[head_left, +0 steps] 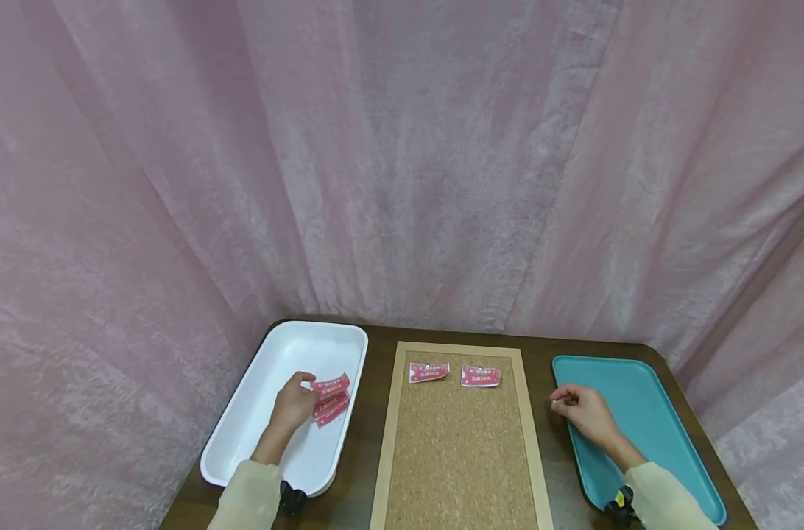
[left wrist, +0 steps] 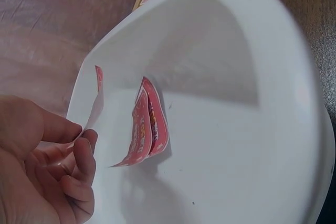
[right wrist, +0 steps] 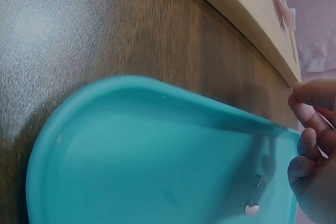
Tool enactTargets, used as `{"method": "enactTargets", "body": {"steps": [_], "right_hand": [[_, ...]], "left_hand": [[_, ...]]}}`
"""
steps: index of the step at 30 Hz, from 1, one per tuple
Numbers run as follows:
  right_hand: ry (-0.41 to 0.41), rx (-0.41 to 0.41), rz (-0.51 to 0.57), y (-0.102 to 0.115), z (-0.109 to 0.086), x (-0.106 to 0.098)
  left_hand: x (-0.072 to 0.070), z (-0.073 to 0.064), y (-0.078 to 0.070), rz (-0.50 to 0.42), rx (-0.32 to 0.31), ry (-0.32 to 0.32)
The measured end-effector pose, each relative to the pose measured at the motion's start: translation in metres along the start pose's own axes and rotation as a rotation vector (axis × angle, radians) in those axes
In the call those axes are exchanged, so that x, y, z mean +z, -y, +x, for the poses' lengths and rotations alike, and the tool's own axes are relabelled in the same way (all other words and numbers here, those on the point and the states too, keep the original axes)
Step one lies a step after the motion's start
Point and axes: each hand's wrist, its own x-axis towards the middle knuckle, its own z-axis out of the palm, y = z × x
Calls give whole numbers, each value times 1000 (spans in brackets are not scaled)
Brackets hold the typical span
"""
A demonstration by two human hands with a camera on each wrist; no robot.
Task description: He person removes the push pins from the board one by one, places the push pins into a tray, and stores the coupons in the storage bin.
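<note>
Box (head_left: pixel 256 412): in the head view, white and high-sided, at the left of the bench (head_left: pixel 355 471); its walls probably help keep light paper together.
Left hand (head_left: pixel 294 403): over the box, pinching a coupon (head_left: pixel 336 384) by one end, which leaves most of the print uncovered.
Board (head_left: pixel 464 456): framed cork, lying between box and tray, so within reach of either side; two fixed coupons (head_left: pixel 481 377) sit side by side near its top, apparently pinned along their upper edges.
Tray (head_left: pixel 660 434): teal and shallow, right of the board.
Right hand (head_left: pixel 587 416): at the tray's left edge, thumb and finger brought together.
Box contents: in the left wrist view, two loose coupons (left wrist: pixel 140 137) overlap and curl on the box floor; the held one stands edge-on, apart from them.
Tray contents: in the right wrist view, two loose pins (right wrist: pixel 252 209) lie near each other, the rim likely there to stop them rolling away.
Pinch: the right fingertips grasp a tiny sliver, likely a pin (right wrist: pixel 292 91).
</note>
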Motion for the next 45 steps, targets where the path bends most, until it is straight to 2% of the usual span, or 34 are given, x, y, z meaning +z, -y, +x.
{"method": "enactTargets", "body": {"steps": [6, 24, 45], "right_hand": [[-14, 1, -31, -4, -2, -3], [-35, 53, -68, -20, -11, -14], [-2, 57, -103, -28, -15, -17]], "left_hand": [[-1, -1, 4, 8, -3, 18], [-1, -5, 6, 26, -3, 6], [-2, -6, 9, 44, -16, -35]]}}
